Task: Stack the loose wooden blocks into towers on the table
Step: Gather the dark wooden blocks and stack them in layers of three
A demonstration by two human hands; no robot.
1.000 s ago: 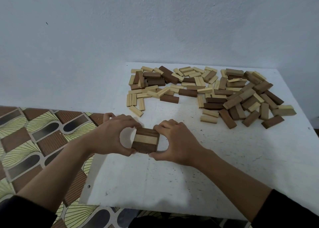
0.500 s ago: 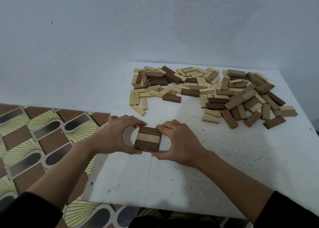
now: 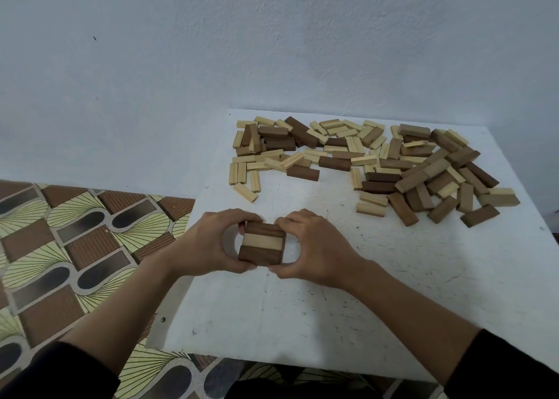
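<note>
Three blocks lie side by side as one square layer [image 3: 262, 243] on the white table [image 3: 378, 308]: dark, light, dark. My left hand [image 3: 211, 243] grips this layer from the left, fingers over its far edge and thumb at its near edge. My right hand [image 3: 314, 249] grips it from the right in the same way. A large heap of loose light and dark wooden blocks [image 3: 372, 162] lies spread across the far part of the table, well beyond both hands.
The table's left edge [image 3: 178, 296] runs close to my left wrist, with a patterned floor [image 3: 75, 247] below it. A pale wall stands right behind the table. Bare table surface lies in front of and to the right of the hands.
Both hands stay clasped around the three-block layer in the same spot. Only the camera view has shifted slightly.
</note>
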